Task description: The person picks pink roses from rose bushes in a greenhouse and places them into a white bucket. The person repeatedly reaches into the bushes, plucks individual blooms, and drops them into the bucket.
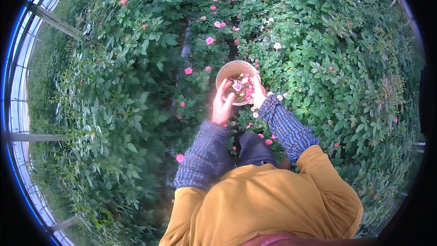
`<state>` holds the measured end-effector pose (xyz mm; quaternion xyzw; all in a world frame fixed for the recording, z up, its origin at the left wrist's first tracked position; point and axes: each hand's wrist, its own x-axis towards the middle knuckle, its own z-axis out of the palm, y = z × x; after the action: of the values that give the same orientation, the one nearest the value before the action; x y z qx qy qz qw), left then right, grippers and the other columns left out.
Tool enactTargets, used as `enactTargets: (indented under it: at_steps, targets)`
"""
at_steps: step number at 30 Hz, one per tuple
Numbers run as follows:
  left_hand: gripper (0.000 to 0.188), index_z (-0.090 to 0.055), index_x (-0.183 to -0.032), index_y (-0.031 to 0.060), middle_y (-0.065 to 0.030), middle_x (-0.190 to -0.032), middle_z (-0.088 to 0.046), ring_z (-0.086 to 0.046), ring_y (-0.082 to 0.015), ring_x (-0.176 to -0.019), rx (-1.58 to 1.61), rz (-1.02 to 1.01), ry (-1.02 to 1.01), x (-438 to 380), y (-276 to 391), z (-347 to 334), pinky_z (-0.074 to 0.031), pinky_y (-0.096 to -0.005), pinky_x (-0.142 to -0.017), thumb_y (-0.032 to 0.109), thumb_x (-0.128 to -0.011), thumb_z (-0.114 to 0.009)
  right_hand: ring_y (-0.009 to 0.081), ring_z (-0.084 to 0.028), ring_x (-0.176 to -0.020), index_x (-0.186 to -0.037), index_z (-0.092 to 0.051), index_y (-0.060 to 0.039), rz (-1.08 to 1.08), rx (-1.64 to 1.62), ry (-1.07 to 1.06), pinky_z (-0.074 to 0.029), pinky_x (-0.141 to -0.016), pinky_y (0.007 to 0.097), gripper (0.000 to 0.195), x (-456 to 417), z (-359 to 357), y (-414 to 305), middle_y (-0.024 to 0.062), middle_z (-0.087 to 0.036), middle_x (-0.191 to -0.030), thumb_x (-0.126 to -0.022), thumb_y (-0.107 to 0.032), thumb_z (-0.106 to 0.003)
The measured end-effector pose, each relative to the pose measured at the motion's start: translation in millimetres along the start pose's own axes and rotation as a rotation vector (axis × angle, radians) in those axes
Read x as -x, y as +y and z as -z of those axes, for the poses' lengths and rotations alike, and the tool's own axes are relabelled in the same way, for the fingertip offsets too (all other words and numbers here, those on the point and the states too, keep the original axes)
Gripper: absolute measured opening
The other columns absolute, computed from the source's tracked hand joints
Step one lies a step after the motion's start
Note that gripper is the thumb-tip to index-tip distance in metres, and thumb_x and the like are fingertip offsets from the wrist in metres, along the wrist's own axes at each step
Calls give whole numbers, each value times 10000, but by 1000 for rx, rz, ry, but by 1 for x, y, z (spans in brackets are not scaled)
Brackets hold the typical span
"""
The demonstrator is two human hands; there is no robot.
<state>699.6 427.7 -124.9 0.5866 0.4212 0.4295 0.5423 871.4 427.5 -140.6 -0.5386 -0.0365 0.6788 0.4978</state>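
Note:
A round pale bucket (233,69) is held in front of me, its open top facing up. Inside lie pink rose heads (236,86), loose petals and small greenish bits. My left hand (222,104) grips the left side of the rim, with the thumb and fingers reaching over the edge. On the opposite side my right hand (258,91) holds the rim; some of its fingers are hidden behind the bucket wall. Blue checked sleeve covers (288,126) wrap both forearms.
Dense green rose bushes (133,109) rise on my left, and more foliage (334,85) on my right. Low plants with pink roses (209,41) fill the strip ahead. A pale pipe or strip (186,46) runs along the left row. Greenhouse framing (54,18) stands at the far left.

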Motion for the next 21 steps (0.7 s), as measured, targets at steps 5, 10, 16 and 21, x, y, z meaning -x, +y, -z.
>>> enactTargets:
  at_steps: [5, 10, 16, 21]
  targets:
    - [181, -611, -1029, 17, -48, -873, -671, -611, -95, -798, 160, 404, 48, 29, -30, 27, -475, -227, -689, 154, -921, -565, 324, -514, -1156, -1323, -361, -5, 29, -59, -187, -451, -942, 449, 471, -21, 35, 4, 178, -431, -1329, -963, -301, -429]
    - [195, -628, -812, 49, -19, -739, -650, -582, -77, -641, 144, 304, 329, 63, -45, 65, -448, -221, -567, 215, -908, -590, 142, -563, -633, -937, -581, -96, -80, -126, -147, -477, -565, 289, 86, 10, 81, 30, 4, -568, -709, -910, -170, -547]
    - [169, -611, -940, 29, 2, -718, -626, -570, -73, -633, -63, 106, 501, -3, -24, 131, -455, -221, -579, 185, -925, -547, 92, -431, -510, -918, -575, -151, -322, -305, 60, -358, -480, 258, 60, 26, 126, 55, -47, -448, -580, -894, -205, -566]
    - [305, -542, -1192, 44, -39, -675, -609, -589, -120, -616, -312, -75, 467, -127, 15, 174, -470, -263, -594, 125, -898, -531, 107, -481, -554, -906, -580, -112, -347, -370, 50, -411, -535, 280, 104, -13, 122, 34, -30, -503, -631, -880, -212, -566]
